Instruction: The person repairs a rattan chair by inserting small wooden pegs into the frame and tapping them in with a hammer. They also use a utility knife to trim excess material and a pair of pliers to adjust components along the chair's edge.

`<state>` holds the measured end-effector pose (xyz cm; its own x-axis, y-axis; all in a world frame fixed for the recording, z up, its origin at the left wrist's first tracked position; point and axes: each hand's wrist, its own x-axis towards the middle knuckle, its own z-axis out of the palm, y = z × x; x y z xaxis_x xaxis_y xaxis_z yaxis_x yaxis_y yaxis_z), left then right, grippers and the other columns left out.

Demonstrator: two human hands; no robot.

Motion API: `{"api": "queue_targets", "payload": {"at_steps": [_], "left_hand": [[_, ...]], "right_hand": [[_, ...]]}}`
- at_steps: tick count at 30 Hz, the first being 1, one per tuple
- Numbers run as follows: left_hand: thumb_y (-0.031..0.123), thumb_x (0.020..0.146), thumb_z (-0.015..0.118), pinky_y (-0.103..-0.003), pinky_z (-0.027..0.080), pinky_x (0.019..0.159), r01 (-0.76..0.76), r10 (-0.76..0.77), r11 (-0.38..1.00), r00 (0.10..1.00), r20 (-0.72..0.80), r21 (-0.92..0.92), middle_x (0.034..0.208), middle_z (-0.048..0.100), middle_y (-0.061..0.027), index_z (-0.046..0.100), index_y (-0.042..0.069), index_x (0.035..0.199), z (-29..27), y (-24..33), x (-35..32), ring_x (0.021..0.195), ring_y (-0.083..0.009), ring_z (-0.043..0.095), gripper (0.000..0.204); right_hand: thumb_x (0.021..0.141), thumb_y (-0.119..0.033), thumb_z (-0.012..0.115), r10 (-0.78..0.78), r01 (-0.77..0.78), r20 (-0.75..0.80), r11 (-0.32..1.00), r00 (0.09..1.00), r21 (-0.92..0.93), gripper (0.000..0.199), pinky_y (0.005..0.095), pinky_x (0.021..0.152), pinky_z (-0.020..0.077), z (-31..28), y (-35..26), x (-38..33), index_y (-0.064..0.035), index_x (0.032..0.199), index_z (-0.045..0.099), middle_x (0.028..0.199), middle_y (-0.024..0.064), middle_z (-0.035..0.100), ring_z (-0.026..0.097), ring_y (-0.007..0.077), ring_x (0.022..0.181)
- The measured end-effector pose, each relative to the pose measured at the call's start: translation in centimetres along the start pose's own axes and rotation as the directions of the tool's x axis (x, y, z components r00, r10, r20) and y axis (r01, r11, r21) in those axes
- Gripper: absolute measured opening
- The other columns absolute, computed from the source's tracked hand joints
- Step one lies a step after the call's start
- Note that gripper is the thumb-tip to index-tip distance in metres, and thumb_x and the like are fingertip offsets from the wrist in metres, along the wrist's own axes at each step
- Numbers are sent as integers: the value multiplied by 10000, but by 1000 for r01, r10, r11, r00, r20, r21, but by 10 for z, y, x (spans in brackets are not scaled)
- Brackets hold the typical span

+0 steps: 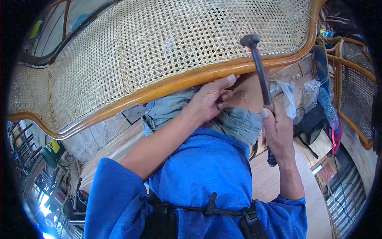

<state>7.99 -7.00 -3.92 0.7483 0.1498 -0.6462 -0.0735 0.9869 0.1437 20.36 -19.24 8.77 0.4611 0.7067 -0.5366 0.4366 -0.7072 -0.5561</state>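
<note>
Above pale boards (pixel 264 179), I see the right hand (pixel 278 131) wrapped around a hammer (pixel 260 71), its head before the cane panel (pixel 179 40); the left hand (pixel 209 97) curls at the wooden rail (pixel 179 84) (pinching anything? I can't tell).

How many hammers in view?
1: a hammer, held in the right hand, its head seen against the cane panel. Others may be hidden.
</note>
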Motion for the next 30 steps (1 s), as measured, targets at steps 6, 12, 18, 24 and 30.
{"api": "queue_targets", "payload": {"at_steps": [6, 12, 18, 24, 30], "left_hand": [[255, 861, 660, -174, 294, 390, -49, 61, 975, 997, 49, -216, 669, 417, 67, 520, 155, 845, 3, -1, 17, 502, -41, 348, 173], [195, 858, 657, -176, 267, 356, -55, 56, 984, 998, -1, -170, 638, 404, 67, 504, 163, 827, 3, 0, 15, 485, -36, 347, 159], [183, 857, 654, -168, 274, 357, -70, 71, 986, 997, -1, -152, 656, 420, 65, 507, 148, 856, -2, -5, 17, 487, -31, 362, 151], [186, 869, 641, -171, 276, 355, -58, 62, 985, 998, 18, -161, 665, 410, 66, 502, 154, 833, 2, 0, 15, 506, -35, 359, 147], [194, 863, 652, -167, 265, 370, -37, 49, 987, 996, 75, -157, 667, 411, 71, 512, 149, 838, -3, -1, 16, 510, -37, 363, 149]], "right_hand": [[933, -270, 499, 50, -50, 3, 998, 999, -31, 297, 458, 667, 447, 1, -1, 3, 3, 1052, 507, 811, 223, 586, 582, 419, 758], [936, -268, 496, -46, 41, -62, 996, 997, -76, 284, 458, 677, 443, 4, -2, 1, -6, 1047, 513, 828, 236, 573, 577, 429, 788], [941, -284, 491, -35, 33, -48, 999, 998, -28, 286, 446, 677, 443, 7, 5, 2, -9, 1014, 514, 819, 235, 563, 577, 417, 783], [940, -312, 507, 102, -106, 43, 989, 994, 106, 302, 382, 648, 447, 7, 12, 2, -12, 973, 521, 766, 182, 543, 559, 304, 688], [937, -297, 517, 49, -30, -87, 979, 995, 200, 283, 355, 625, 437, 19, 25, -8, -14, 938, 521, 696, 131, 516, 538, 238, 659]]}}
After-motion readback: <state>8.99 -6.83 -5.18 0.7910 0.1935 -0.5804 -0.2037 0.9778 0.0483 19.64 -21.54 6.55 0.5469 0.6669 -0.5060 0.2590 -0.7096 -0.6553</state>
